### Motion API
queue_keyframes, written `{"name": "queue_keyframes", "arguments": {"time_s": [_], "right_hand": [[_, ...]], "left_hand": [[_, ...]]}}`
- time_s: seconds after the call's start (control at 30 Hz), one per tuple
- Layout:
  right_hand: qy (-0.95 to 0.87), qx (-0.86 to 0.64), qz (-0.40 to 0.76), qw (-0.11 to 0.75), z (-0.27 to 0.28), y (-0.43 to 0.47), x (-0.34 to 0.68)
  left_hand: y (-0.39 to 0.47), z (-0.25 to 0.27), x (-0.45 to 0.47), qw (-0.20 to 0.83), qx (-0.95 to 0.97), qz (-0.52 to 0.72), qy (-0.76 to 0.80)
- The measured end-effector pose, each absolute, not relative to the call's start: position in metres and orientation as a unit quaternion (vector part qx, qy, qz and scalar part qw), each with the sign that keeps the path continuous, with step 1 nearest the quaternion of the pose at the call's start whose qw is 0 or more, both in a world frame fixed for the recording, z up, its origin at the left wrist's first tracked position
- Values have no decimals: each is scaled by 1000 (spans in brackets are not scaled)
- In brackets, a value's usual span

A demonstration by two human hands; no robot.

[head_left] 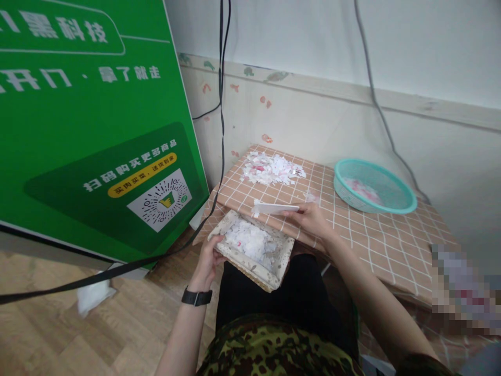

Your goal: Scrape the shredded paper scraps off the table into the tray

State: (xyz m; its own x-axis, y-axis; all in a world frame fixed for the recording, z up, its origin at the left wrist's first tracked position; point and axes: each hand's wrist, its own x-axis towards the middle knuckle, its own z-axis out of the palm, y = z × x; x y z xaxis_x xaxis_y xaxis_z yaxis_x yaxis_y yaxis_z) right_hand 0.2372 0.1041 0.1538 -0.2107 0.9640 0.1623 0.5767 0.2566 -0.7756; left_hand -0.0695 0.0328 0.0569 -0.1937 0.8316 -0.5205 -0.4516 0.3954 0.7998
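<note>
My left hand (212,259) grips the left rim of a rectangular fabric-lined basket (282,261), held over my lap just below the table's front edge. White paper scraps (248,237) with a few pink bits lie in it. My right hand (311,218) pinches a flat white card (276,208), held almost level above the basket's far side and the table edge. A few scraps sit at the card's left end. Farther back, a loose pile of white and pink paper scraps (270,168) is spread on the checked tablecloth (352,235).
A turquoise mesh basket (376,188) holding pinkish scraps stands at the table's right. At left rises a green cabinet (97,115). A black strap (156,259) and cables hang nearby. A white bag-like thing (94,296) lies on the floor. The right edge is pixelated.
</note>
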Motion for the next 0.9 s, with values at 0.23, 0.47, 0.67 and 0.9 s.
{"name": "queue_keyframes", "arguments": {"time_s": [0.23, 0.47, 0.67, 0.9], "right_hand": [[-676, -566, 253, 397, 144, 89, 233], [-672, -595, 186, 399, 144, 111, 219], [-685, -584, 253, 355, 148, 98, 217], [-668, -576, 270, 386, 151, 83, 219]], "left_hand": [[33, 55, -68, 613, 163, 528, 565], [33, 61, -67, 604, 168, 520, 580], [33, 63, -66, 609, 172, 521, 573], [32, 60, -66, 609, 161, 533, 565]]}}
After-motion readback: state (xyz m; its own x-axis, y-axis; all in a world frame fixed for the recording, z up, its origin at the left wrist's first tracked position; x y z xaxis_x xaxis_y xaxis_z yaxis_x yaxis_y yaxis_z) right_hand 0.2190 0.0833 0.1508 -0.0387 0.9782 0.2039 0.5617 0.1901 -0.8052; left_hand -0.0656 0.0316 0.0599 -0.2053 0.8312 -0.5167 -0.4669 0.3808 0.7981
